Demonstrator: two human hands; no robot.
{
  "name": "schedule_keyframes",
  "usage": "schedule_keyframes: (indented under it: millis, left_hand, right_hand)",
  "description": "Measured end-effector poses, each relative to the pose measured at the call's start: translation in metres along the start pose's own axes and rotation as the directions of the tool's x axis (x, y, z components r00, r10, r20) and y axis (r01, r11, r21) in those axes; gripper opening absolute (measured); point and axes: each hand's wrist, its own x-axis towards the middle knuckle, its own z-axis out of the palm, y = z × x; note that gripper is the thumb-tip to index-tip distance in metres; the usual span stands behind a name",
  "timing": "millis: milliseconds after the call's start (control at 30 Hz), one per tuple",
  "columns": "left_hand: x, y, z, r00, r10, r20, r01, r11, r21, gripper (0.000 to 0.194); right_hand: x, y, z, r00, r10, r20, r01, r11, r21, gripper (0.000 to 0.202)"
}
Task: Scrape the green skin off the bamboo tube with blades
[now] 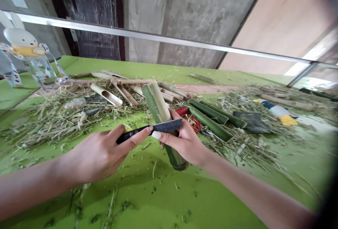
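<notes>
My left hand (105, 151) is closed round the black handle of a utility knife (166, 126), index finger stretched along it. The knife's broad dark blade lies across a bamboo piece (154, 104), near my right thumb. My right hand (185, 137) grips this bamboo from the right side, holding it tilted above the table. Part of its green skin is gone, showing a pale strip; green remains on the left side and lower end. Just behind my right hand lie red-handled pruning shears (194, 121), partly hidden, and several green bamboo pieces (211, 120).
Pale split bamboo pieces (126, 93) lie on heaped shavings (60, 113) at the back left. A clear bottle with a white rabbit top (26, 53) stands far left. To the right are a white, blue and yellow glove (277, 111) and more shavings on the green table (158, 204).
</notes>
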Motion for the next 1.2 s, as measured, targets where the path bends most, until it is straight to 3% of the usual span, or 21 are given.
schedule_keyframes:
  millis: [133,333,600,833,1000,1133,1200]
  left_hand:
    - [-0.001,0.001,0.001,1.0,-0.002,-0.023,0.002,0.999,0.036,0.067]
    - [0.006,-0.006,0.005,0.998,0.002,-0.063,0.003,0.997,0.073,0.065]
    - [0.05,-0.022,0.009,0.999,-0.048,0.002,0.046,0.983,0.18,0.056]
    - [0.083,-0.046,-0.015,0.976,-0.217,-0.035,0.219,0.969,0.112,0.054]
    - [0.084,-0.039,-0.02,0.971,-0.228,0.078,0.22,0.971,0.096,0.053]
    - [0.082,-0.019,-0.011,0.948,-0.177,0.263,0.141,0.979,0.147,0.055]
    - [0.083,-0.014,-0.007,0.942,-0.159,0.295,0.11,0.979,0.174,0.056]
  right_hand:
    - [-0.001,0.002,0.0,1.0,0.007,-0.014,-0.008,0.999,-0.05,0.047]
    - [0.002,0.004,0.001,0.997,0.05,-0.063,-0.055,0.995,-0.08,0.025]
    - [0.016,0.014,-0.014,0.962,0.06,-0.266,-0.068,0.997,-0.024,0.03]
    - [0.02,0.012,-0.026,0.971,0.059,-0.233,-0.049,0.998,0.049,0.029]
    - [0.028,0.016,-0.038,0.986,0.099,-0.132,-0.072,0.978,0.194,0.033]
    - [0.034,0.026,-0.046,0.978,0.12,-0.168,-0.081,0.972,0.222,0.034]
    - [0.036,0.03,-0.051,0.978,0.088,-0.189,-0.038,0.967,0.252,0.035]
